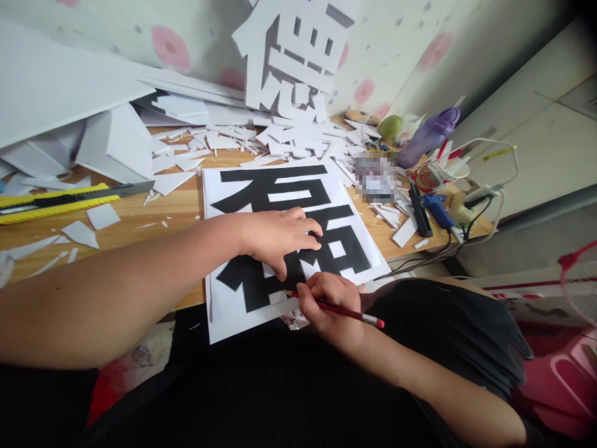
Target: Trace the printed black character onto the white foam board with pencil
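Observation:
A white sheet (224, 323) with bold black character shapes (254, 292) lies at the table's near edge, its lower corner past the edge. What looks like a white board shows beneath it. My left hand (286, 239) rests flat on the black shapes, fingers spread, holding nothing. Between the fingers of my right hand (333, 305) is a red pencil (349, 312). Its eraser end points right, and its tip meets the sheet near my left thumb, at the lower edge of a black stroke.
White foam-board scraps (289, 140) litter the back of the wooden table (172, 218). A cut-out white character (289, 56) leans on the wall. At left lies a yellow utility knife (74, 200). A purple bottle (429, 134), a blue glue gun (438, 210) and cables (476, 218) crowd the right end.

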The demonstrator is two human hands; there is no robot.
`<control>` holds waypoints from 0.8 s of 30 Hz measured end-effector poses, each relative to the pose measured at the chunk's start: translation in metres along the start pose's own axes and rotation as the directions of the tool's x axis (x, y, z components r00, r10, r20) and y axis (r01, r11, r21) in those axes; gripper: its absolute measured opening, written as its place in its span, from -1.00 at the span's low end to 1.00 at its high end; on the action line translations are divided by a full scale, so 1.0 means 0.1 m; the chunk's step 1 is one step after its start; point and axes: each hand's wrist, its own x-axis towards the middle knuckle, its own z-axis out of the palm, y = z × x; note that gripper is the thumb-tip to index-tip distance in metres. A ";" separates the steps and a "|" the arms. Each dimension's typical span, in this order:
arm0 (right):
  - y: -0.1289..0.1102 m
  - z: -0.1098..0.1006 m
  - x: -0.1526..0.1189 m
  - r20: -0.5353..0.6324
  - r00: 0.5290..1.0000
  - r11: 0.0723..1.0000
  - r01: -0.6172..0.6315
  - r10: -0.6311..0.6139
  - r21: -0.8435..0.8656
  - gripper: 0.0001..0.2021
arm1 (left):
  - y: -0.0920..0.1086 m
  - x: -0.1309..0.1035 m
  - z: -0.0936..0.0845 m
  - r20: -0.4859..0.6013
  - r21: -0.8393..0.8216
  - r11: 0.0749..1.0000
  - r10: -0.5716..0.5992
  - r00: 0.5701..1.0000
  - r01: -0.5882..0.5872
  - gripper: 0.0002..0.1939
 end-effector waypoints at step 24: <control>-0.01 0.11 0.03 0.066 0.997 0.981 -0.053 0.041 0.187 -0.67 | -0.01 0.01 0.02 -0.039 -0.029 0.999 0.019 0.999 -0.021 -0.18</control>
